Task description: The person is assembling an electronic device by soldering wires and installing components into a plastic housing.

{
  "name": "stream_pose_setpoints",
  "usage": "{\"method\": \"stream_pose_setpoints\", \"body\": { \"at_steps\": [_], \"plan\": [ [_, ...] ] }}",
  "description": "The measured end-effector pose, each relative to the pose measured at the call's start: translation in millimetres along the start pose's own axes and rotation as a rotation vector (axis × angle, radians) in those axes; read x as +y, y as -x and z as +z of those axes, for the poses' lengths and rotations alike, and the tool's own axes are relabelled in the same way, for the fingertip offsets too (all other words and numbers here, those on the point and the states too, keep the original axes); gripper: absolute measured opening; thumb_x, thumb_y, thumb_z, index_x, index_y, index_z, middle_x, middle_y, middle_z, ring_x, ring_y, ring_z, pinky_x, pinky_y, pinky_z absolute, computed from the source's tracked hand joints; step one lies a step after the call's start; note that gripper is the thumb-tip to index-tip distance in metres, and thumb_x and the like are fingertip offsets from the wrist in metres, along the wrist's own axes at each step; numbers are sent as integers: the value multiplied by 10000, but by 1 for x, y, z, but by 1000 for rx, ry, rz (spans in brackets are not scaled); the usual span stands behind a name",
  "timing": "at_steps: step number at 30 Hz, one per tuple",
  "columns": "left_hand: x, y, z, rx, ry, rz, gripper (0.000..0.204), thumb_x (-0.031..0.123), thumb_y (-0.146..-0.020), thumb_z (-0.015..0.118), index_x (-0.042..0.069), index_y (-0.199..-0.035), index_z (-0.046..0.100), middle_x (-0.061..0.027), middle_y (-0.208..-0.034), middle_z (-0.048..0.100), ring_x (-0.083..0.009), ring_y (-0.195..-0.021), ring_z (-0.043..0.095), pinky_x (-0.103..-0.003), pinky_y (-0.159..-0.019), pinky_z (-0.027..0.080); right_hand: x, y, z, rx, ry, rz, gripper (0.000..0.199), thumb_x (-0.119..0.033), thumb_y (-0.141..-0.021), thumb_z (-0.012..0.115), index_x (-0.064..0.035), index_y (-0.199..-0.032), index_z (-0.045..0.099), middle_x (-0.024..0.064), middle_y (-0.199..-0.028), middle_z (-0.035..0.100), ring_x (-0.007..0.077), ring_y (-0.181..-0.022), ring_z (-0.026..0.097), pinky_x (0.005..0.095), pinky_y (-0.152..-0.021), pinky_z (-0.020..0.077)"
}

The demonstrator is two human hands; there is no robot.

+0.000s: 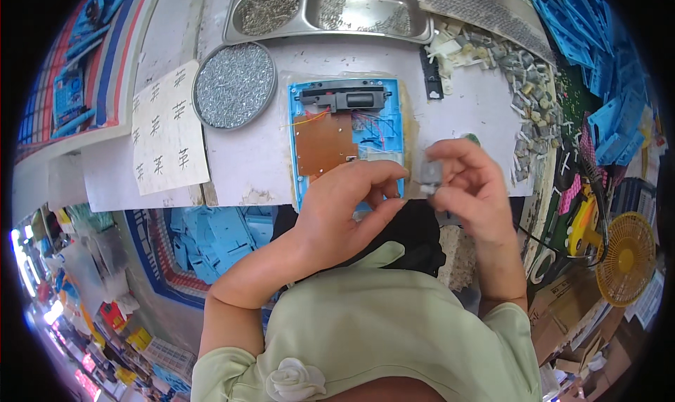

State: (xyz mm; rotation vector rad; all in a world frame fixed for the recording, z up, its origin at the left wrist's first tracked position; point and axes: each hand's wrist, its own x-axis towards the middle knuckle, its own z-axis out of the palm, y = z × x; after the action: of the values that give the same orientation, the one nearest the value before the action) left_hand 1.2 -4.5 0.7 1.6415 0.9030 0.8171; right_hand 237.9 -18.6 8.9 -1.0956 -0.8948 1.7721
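Note:
In front of me lies a blue plastic casing [396, 135] with a brown circuit board [322, 145], a black module across its top and thin red, yellow and white wires. My left hand [351, 198] is over its lower right part, fingers curled and thumb near the index finger; whatever they may hold is hidden. To the right of the casing, my right hand [474, 187] pinches a small grey block-shaped part [430, 173] between thumb and fingers. That part is slightly blurred and held clear of the casing.
A round dish of screws [235, 86] stands left, beside a handwritten paper sheet [169, 131]. A metal tray [358, 33] with small hardware sits at the back. Small grey and white parts [531, 100] pile up right. Blue casings [211, 237] lie below left; a yellow fan [626, 259] stands right.

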Motion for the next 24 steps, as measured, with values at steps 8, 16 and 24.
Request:
{"method": "stream_pose_setpoints", "body": {
  "at_steps": [8,16,24],
  "plan": [
    [-6,6,-4,25,-2,61,450,-50,-882,756,31,-1277,558,-82,-984,687,-132,-874,688,-281,-759,585,11,-14,15,-158,-57,76,494,-4,-882,758,5,-1348,591,-19,-875,577,46,-773,561,189,-697,465],
    [-12,11,-2,70,57,85,412,-56,-883,753,9,-1241,561,-88,-1026,684,-140,-900,697,-282,-777,595,14,-6,24,-76,328,-209,496,-11,-878,764,6,-1342,592,16,-949,653,75,-815,585,238,-742,505],
    [-11,1,-8,143,-280,407,326,-84,-763,784,30,-1035,643,-104,-946,708,-285,-830,706,-362,-710,566,-6,-11,28,34,403,-206,576,-41,-835,807,-29,-1365,580,6,-729,620,63,-611,539,234,-584,437]
  ]
}}
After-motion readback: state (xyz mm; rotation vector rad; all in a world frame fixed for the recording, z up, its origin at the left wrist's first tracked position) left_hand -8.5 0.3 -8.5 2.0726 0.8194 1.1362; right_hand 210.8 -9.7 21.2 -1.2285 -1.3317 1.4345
